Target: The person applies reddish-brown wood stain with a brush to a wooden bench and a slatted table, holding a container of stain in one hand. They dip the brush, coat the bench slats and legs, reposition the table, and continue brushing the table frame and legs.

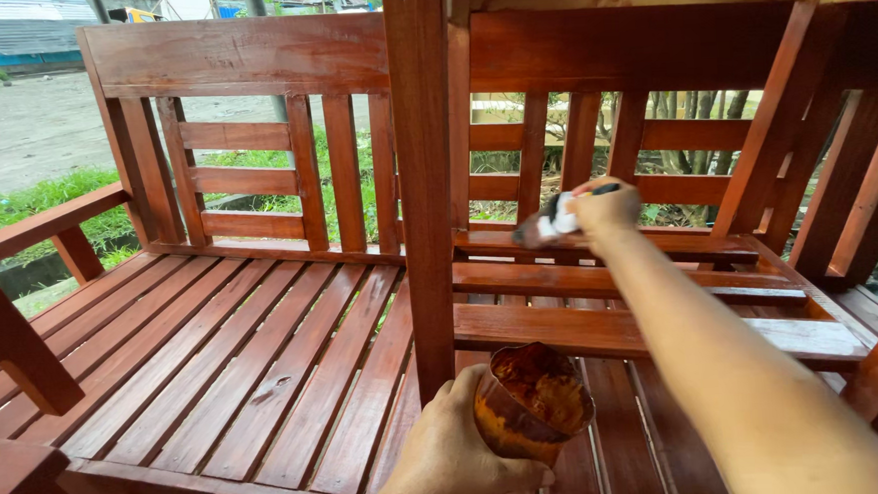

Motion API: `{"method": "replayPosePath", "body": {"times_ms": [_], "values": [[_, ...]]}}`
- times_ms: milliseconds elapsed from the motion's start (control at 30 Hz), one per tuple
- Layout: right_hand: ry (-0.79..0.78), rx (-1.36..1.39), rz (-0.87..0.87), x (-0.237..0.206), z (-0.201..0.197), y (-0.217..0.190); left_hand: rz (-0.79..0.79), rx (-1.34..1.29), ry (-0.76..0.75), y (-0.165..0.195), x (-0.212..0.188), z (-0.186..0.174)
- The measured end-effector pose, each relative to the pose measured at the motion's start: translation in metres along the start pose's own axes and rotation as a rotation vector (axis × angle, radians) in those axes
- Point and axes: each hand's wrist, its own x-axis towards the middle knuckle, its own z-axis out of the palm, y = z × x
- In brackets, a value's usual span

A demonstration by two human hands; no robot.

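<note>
My left hand (pixel 448 459) grips a small cut-down cup (pixel 529 401) holding reddish-brown stain, low in the view near the bench seat. My right hand (pixel 607 208) reaches forward and is closed on a paintbrush (pixel 553 223) with a pale ferrule and dark bristles. The bristles touch a horizontal rail (pixel 519 241) of a red-brown wooden chair frame. A glossy upright post (pixel 423 178) of that frame stands between the two hands.
A slatted wooden bench (pixel 215 359) with a tall backrest (pixel 239 57) fills the left. More stained chair frames (pixel 835 156) stack on the right. Grass, a dirt road and trees lie beyond the slats.
</note>
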Motion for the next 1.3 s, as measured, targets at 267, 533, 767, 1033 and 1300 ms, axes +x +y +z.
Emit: {"method": "replayPosePath", "body": {"times_ms": [267, 533, 767, 1033, 1300], "values": [[0.237, -0.172, 0.067, 0.056, -0.132, 0.008, 0.073, -0.067, -0.043, 0.008, 0.004, 0.019], [0.375, -0.467, -0.132, 0.082, -0.202, 0.025, -0.006, -0.043, -0.090, 0.010, 0.006, 0.024], [0.330, -0.870, -0.490, 0.084, -0.197, 0.032, 0.020, -0.040, -0.056, 0.010, 0.005, 0.023], [0.197, -0.619, -0.243, 0.065, -0.116, 0.010, -0.032, -0.007, -0.043, 0.009, 0.000, 0.012], [0.041, -0.277, -0.331, -0.015, 0.019, 0.007, 0.041, -0.107, 0.043, -0.010, -0.008, 0.001]]}}
